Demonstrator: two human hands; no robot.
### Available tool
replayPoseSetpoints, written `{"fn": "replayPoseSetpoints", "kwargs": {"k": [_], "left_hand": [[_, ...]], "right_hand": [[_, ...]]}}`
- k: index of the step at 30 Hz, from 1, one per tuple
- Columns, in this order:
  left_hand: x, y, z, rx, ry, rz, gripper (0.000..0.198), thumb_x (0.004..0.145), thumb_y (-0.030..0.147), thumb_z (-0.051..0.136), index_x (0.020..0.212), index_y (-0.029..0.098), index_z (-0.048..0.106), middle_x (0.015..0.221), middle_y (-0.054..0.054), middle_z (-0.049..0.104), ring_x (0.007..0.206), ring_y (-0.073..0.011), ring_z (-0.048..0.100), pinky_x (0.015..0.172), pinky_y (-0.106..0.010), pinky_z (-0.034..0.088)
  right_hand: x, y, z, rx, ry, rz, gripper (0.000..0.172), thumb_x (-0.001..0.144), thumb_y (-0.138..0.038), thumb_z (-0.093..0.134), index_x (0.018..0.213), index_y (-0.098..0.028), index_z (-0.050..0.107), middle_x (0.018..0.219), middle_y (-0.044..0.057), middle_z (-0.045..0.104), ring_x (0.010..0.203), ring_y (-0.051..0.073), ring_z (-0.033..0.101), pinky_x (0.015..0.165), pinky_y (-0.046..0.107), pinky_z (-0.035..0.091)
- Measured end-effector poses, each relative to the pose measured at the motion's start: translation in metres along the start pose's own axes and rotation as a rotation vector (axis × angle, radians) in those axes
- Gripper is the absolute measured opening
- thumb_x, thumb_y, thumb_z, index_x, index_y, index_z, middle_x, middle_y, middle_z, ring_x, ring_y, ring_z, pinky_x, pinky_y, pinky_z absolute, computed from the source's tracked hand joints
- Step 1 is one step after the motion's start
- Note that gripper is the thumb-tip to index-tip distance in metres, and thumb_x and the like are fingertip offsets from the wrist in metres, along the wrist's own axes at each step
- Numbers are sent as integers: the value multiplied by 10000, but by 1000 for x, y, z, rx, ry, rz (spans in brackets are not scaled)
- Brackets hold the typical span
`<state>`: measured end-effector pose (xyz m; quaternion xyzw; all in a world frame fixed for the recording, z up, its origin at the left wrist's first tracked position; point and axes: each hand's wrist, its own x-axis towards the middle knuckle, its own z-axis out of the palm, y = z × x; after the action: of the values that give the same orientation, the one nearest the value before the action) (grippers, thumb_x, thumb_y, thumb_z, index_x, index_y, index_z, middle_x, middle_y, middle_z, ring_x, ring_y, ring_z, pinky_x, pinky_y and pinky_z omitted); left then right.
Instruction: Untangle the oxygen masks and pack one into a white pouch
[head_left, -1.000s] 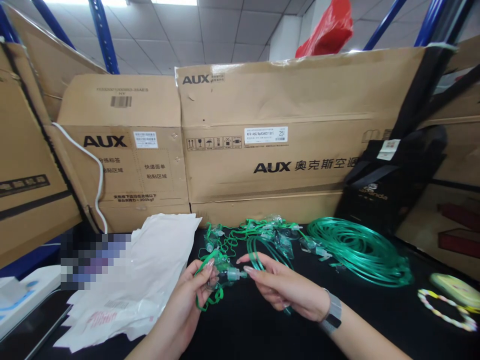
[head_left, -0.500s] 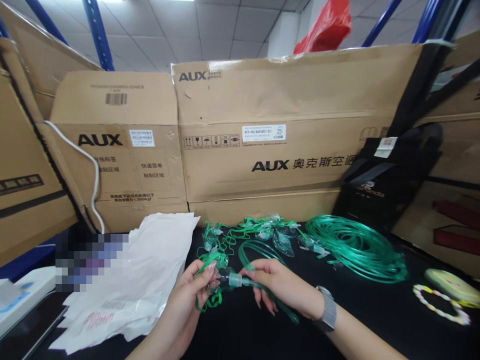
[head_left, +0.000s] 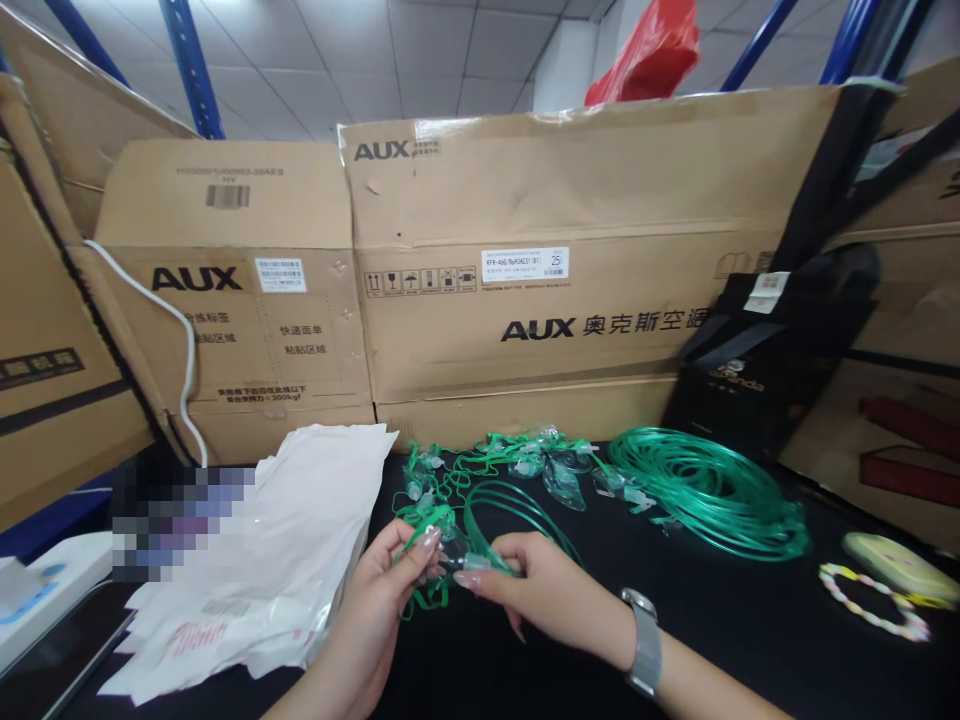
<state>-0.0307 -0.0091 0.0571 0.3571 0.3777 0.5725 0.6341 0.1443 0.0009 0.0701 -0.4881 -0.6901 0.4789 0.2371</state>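
Note:
A clear oxygen mask (head_left: 453, 546) with a green elastic strap is in my left hand (head_left: 375, 600), its fingers closed around the mask body. Closed at the mask's pale connector is my right hand (head_left: 551, 600), with a loop of green oxygen tubing (head_left: 517, 497) running up behind its fingers. The thumb covers most of the joint, so how far the tube sits on the connector is hidden. Just beyond both hands lie several more clear masks (head_left: 562, 480) with tangled green straps. To their right rests a large coil of green tubing (head_left: 712, 495).
White plastic bags (head_left: 300, 540) are stacked on the left, near a power strip (head_left: 67, 580). Large cardboard boxes (head_left: 525, 360) wall off the back. A black bag (head_left: 742, 380) stands behind the coil. A beaded bracelet (head_left: 862, 600) and a yellow-green case (head_left: 900, 565) lie right.
My right hand has slid left, closer to my left hand, and its thumb now covers the connector. The tubing loop has shifted left with it. My left hand still holds the mask.

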Motion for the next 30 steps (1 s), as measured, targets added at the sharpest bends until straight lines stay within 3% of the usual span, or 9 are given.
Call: {"fn": "replayPoseSetpoints", "kwargs": {"k": [3, 14, 23, 30], "left_hand": [[0, -1, -1, -8, -17, -13, 223, 662, 241, 733, 563, 150, 555, 552, 25, 610, 558, -78, 510, 549, -150, 387], [2, 9, -1, -123, -115, -176, 63, 713, 147, 685, 743, 127, 633, 606, 4, 619, 553, -61, 566, 558, -154, 435], [-2, 12, 1, -169, -145, -180, 43, 756, 165, 632, 776, 135, 655, 700, -2, 627, 624, -78, 588, 588, -174, 461], [1, 12, 0, -139, -92, -168, 86, 781, 202, 594, 808, 148, 655, 720, -9, 635, 647, -97, 599, 604, -197, 481]], "right_hand": [[1, 2, 5, 39, 34, -37, 394, 702, -538, 595, 634, -157, 519, 458, -72, 439, 359, 43, 401, 332, 149, 276], [4, -2, -4, 220, -108, 25, 391, 703, -511, 595, 554, -168, 484, 302, -107, 369, 255, 24, 282, 273, 147, 161], [3, -4, -6, 273, -112, 20, 365, 713, -479, 606, 572, -163, 490, 306, -110, 378, 255, 17, 268, 276, 145, 147], [2, -5, -6, 282, -87, 12, 365, 698, -478, 615, 568, -159, 496, 308, -113, 376, 254, 11, 251, 280, 152, 134]]}}
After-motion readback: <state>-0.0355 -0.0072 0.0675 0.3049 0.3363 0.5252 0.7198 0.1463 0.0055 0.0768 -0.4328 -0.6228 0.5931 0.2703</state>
